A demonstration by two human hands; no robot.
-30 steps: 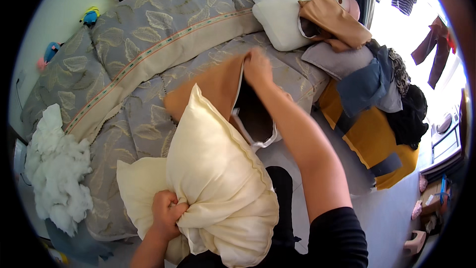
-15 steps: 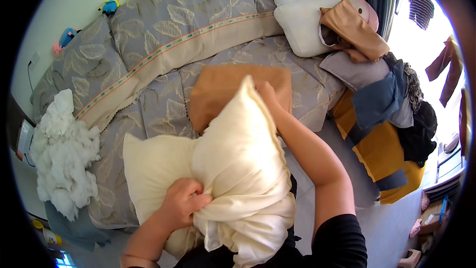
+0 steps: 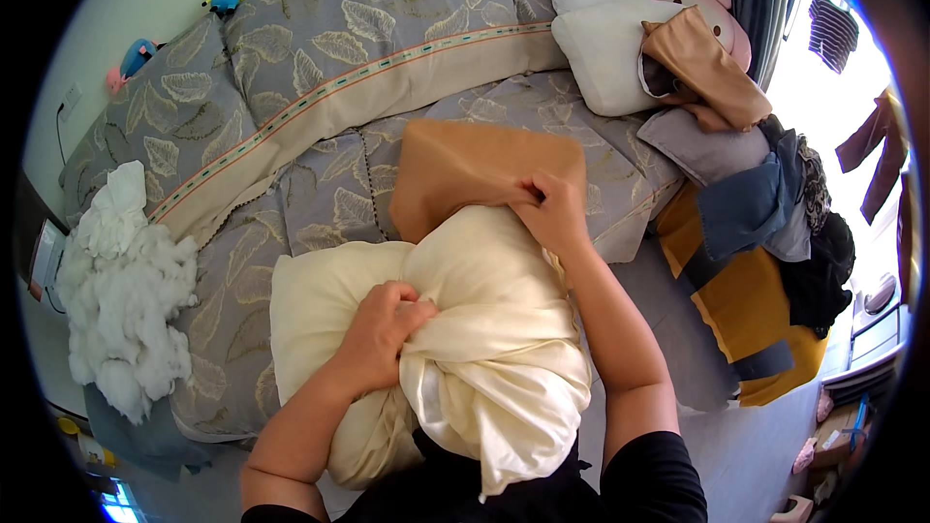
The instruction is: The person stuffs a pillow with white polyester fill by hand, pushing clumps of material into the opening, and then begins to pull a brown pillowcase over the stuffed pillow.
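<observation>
A cream pillow (image 3: 339, 305), bunched and twisted in its loose cloth, lies against my lap and the sofa's front. My left hand (image 3: 380, 334) is closed on a fold near its middle. Beyond the pillow, a flat brown cushion cover (image 3: 455, 160) rests on the sofa seat. The fingers of my right hand (image 3: 554, 213) are pinched at the cover's near side, and creases in the cloth run toward them. My right wrist passes beside the pillow's right edge. The pillow hides part of the cover's near edge.
White stuffing (image 3: 126, 300) is heaped on the patterned sofa (image 3: 320, 58) at left. White pillows (image 3: 605, 53), another brown cover (image 3: 712, 68) and a pink plush pig (image 3: 722, 19) sit at the far right. Clothes (image 3: 746, 203) lie over a mustard-coloured piece (image 3: 765, 329) at right.
The pillow's raised corner has dropped toward me and its top is rounder. My right hand has come from behind that corner onto the brown cover. The left hand keeps its grip.
</observation>
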